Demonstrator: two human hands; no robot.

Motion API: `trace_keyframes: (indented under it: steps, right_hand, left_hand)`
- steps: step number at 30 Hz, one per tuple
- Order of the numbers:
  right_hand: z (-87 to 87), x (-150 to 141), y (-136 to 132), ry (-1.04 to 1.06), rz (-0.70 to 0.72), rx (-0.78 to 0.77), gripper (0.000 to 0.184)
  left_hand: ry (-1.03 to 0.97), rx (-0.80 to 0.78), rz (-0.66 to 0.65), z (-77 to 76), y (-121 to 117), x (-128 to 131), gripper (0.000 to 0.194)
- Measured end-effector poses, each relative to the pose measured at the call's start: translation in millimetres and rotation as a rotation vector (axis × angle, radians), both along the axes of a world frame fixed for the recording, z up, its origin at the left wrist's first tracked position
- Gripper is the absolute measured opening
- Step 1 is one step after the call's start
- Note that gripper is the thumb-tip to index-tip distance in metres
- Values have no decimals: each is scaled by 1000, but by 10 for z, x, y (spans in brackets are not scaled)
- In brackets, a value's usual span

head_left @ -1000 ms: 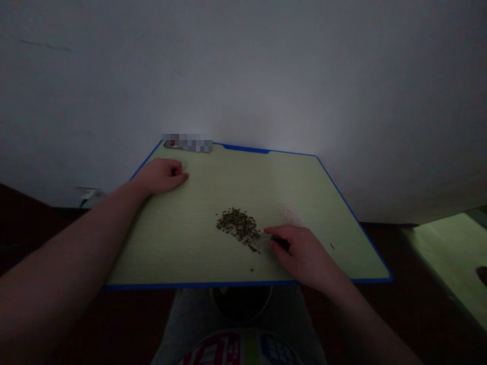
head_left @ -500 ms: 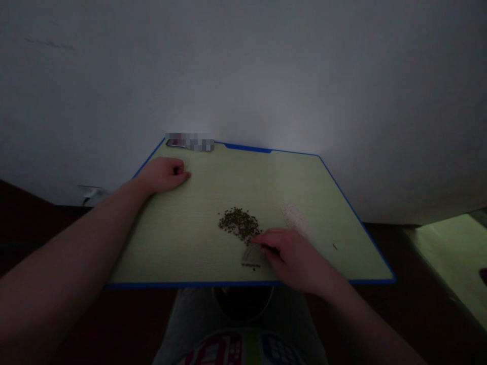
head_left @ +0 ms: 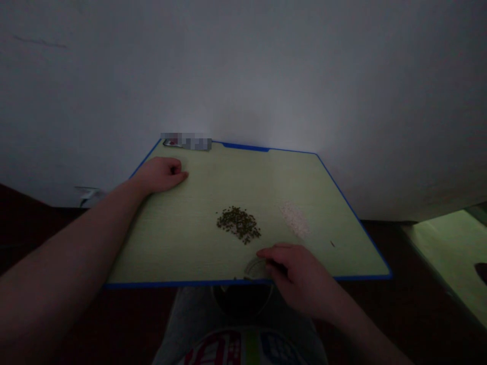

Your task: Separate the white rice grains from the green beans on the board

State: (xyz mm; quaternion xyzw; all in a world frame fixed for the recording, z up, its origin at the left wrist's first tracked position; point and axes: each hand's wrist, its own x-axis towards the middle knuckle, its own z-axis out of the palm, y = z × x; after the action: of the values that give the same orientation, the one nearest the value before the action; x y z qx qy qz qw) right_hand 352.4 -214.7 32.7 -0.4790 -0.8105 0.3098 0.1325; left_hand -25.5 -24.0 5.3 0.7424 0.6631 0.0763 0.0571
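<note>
On the pale tabletop (head_left: 182, 238) lies a loose pile of small dark green beans (head_left: 238, 223), like mung beans. Right of it is a patch of white grains (head_left: 294, 219), like rice. My right hand (head_left: 292, 268) is at the table's front edge, fingers pinched on a thin, clear, curved piece (head_left: 253, 267); its kind I cannot make out. A few beans lie at the edge by that piece. My left hand (head_left: 162, 174) rests loosely curled on the far left of the tabletop, with nothing visible in it.
Below the front edge, between my legs, is a dark round container (head_left: 243, 301). A phone-like flat object (head_left: 188, 144), partly blurred, lies at the back left corner. A small dark sliver (head_left: 332, 244) is on the right. A wall stands behind the blue-rimmed table.
My right hand has moved from beside the bean pile toward me, to the front edge. A few beans have gone from the pile to the edge with the clear piece. My left hand stays put.
</note>
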Motion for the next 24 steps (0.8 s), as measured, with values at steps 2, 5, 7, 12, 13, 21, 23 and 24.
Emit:
trace_keyframes:
  steps: [2, 5, 7, 12, 13, 21, 23, 24]
  right_hand:
    - [-6, 24, -12, 35, -11, -8, 34]
    - [-1, 46, 9, 70, -8, 2, 34]
    - [12, 16, 48, 89, 4, 29, 34]
    - [10, -208, 154, 91, 96, 96, 34]
    - [2, -250, 164, 80, 115, 100, 35]
    - [-68, -233, 129, 78, 113, 66, 35]
    - [-73, -194, 114, 90, 104, 57, 36]
    - [-73, -175, 104, 94, 101, 58, 36]
  left_hand:
    - [1, -6, 4, 1, -3, 5, 40]
    - [12, -13, 14, 12, -13, 16, 42]
    - [16, -14, 15, 24, -22, 25, 42]
    - [-4, 0, 8, 41, -36, 30, 40]
    - [-10, 0, 6, 39, -34, 26, 39]
    - [2, -11, 9, 13, -8, 12, 40]
    - [-2, -9, 7, 17, -15, 21, 40]
    - [-4, -6, 5, 20, -19, 24, 40]
